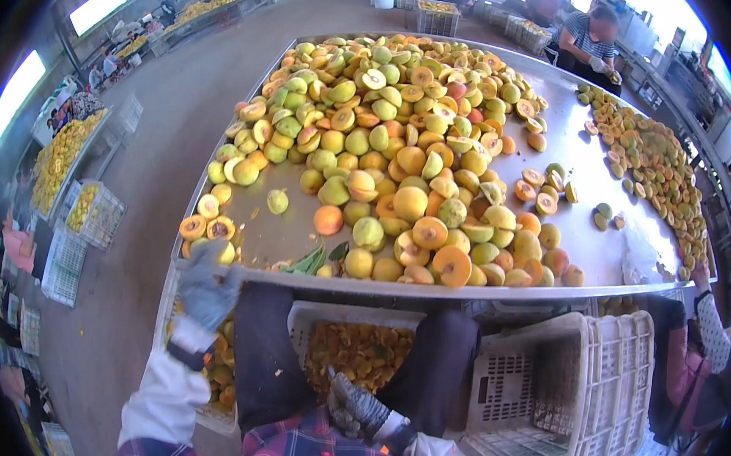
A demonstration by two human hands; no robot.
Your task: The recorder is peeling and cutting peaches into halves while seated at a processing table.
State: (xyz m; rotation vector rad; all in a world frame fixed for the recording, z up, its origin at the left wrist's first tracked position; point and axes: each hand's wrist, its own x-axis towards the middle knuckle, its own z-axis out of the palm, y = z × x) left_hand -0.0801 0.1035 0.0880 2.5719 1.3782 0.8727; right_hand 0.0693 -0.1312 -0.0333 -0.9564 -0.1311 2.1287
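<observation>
My left hand [210,288], in a grey work glove, is blurred at the near left corner of the metal table [276,237]. It is nearest to some halved yellow peaches [220,227] with pits showing. My right hand [358,405], in a dark grey glove, is low between my knees with its fingers curled. A small light tip shows at its fingers; I cannot tell whether it is a tool. Below it, a plastic crate [301,312] holds brown-orange scraps [356,354]. A big heap of whole and halved peaches [371,139] covers much of the table.
A crate of fruit [222,370] stands under my left arm. To my right, a grey plastic crate [557,394] lies on its side. Another fruit pile [656,166] lines the table's right side. A person [588,43] works across the table; another person's arm [707,296] reaches in at right.
</observation>
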